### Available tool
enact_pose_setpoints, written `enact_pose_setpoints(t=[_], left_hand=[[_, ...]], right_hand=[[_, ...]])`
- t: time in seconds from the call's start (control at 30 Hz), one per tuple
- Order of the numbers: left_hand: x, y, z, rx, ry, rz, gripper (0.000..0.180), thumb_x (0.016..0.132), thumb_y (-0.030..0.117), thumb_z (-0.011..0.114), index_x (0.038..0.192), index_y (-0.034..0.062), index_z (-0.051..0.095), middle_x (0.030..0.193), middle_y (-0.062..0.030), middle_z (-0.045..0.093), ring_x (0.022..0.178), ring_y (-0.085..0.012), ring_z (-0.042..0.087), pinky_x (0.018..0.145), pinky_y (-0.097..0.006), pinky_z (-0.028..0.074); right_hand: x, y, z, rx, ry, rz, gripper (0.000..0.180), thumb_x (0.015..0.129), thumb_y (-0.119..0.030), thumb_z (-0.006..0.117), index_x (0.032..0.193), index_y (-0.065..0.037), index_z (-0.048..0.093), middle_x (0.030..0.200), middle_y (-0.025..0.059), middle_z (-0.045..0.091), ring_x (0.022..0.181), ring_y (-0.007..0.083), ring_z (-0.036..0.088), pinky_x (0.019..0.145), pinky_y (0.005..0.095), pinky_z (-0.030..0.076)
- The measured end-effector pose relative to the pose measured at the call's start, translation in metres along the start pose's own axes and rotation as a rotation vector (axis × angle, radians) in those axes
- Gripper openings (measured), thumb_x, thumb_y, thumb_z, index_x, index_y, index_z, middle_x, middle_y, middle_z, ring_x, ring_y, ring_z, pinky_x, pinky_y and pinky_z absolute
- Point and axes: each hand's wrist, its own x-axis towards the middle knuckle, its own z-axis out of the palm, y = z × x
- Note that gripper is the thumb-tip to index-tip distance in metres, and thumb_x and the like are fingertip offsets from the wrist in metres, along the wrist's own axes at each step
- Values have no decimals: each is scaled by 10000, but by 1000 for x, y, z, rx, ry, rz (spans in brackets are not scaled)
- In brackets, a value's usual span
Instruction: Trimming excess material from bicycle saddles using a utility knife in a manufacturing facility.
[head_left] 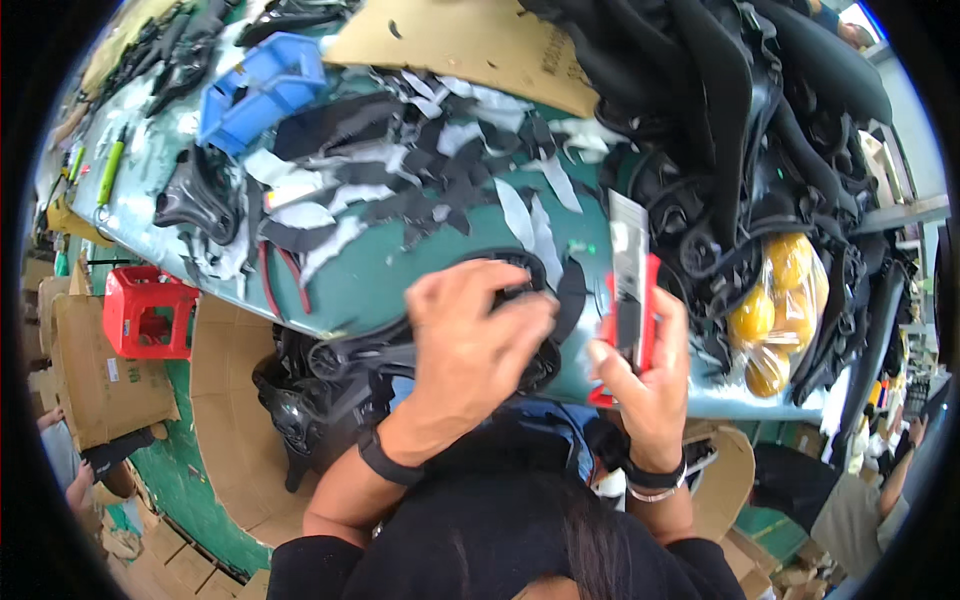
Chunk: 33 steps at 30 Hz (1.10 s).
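In my right hand (652,395) is a red utility knife (651,320), its wide blade pointing up and away from me. The fingers are wrapped round the handle, with the thumb along its near side. My left hand (475,335) is blurred by motion over a black moulded plastic part (365,355) at the table's near edge. Its fingers are bent but apart, and I see nothing between them. The hand hides the middle of the part. Black and light grey offcuts (440,160) are strewn just beyond my hands.
Red-handled pliers (285,280) and a blue bin (265,90) are to the left on the green table (390,270). Black parts (720,130) are heaped at right, beside a bag of yellow round things (780,310). A red stool (150,310) and cardboard boxes (105,365) stand at left. Other people are nearby.
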Motion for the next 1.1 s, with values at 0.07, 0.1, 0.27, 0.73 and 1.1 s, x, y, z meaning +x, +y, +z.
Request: enact_pose_setpoints(t=[0.07, 0.1, 0.27, 0.73, 1.1], left_hand=[[1, -12, -19, 130, 99, -204, 330, 768, 277, 738, 1042, 107, 670, 1020, -82, 597, 983, -267, 559, 860, -401, 363], [0, -19, -30, 176, 104, -292, 401, 771, 324, 738, 1079, 82, 652, 1004, -98, 602, 974, -284, 563, 846, -400, 382], [-29, -58, -67, -123, -610, -468, 579, 774, 472, 720, 1068, -14, 610, 951, -183, 628, 897, -327, 597, 786, -388, 464], [224, -174, -92, -872, 342, -530, 480, 903, 372, 643, 1182, 4, 514, 1114, -120, 553, 1034, -231, 575, 852, -367, 467], [391, -79, -31, -1412, 314, -628, 489, 896, 295, 650, 1226, 1, 442, 1149, -260, 543, 855, -354, 649, 654, -393, 540]], right_hand=[[5, 10, -13, -163, 154, 94, 501, 800, -2, 621, 1259, 0, 421, 1046, 93, 573, 904, 133, 562, 773, 273, 480], [7, 18, -26, -304, 172, 127, 494, 796, 15, 602, 1255, 1, 417, 1082, 110, 569, 940, 146, 570, 805, 282, 485], [-4, 34, -7, 243, -169, 254, 516, 867, 10, 560, 1330, 6, 333, 1194, 165, 548, 1101, 246, 598, 804, 336, 556], [1, 74, 1, 277, 112, 255, 384, 875, 19, 566, 1223, 32, 404, 1005, 141, 614, 707, 175, 659, 530, 269, 557], [-4, 75, 2, 198, 127, 187, 381, 877, -24, 581, 1212, 23, 405, 918, 122, 627, 613, 142, 627, 484, 255, 529]])
